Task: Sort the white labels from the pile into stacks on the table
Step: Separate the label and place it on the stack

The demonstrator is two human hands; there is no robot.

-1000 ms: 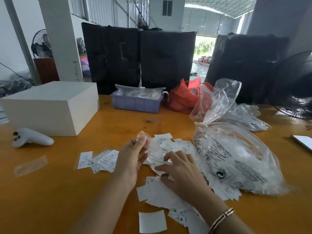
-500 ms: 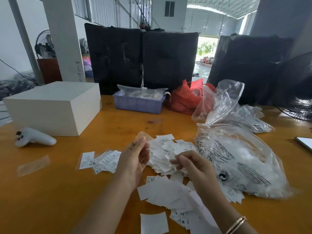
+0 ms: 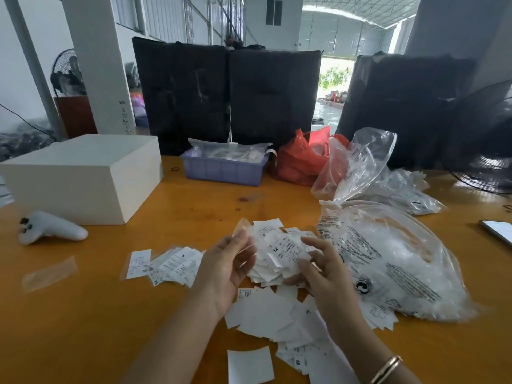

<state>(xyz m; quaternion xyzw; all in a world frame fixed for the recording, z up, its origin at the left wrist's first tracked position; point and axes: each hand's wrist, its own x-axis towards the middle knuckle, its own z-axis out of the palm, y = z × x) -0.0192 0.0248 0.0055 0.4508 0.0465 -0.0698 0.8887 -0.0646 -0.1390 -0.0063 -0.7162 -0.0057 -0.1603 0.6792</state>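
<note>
Both hands grip: right hand (image 3: 322,275) an XL label (image 3: 286,252), left hand (image 3: 225,268) a clear sleeve (image 3: 243,231).

A white pillar (image 3: 97,65) rises far left beside a standing fan (image 3: 66,72); black padded panels (image 3: 225,98) back the orange bench (image 3: 83,314); daylight enters a far-right doorway (image 3: 332,87).

My forearms are bare, with no sleeves showing. On my right wrist I wear a thin bangle (image 3: 386,369), gold-toned with a paler stripe along it.
</note>
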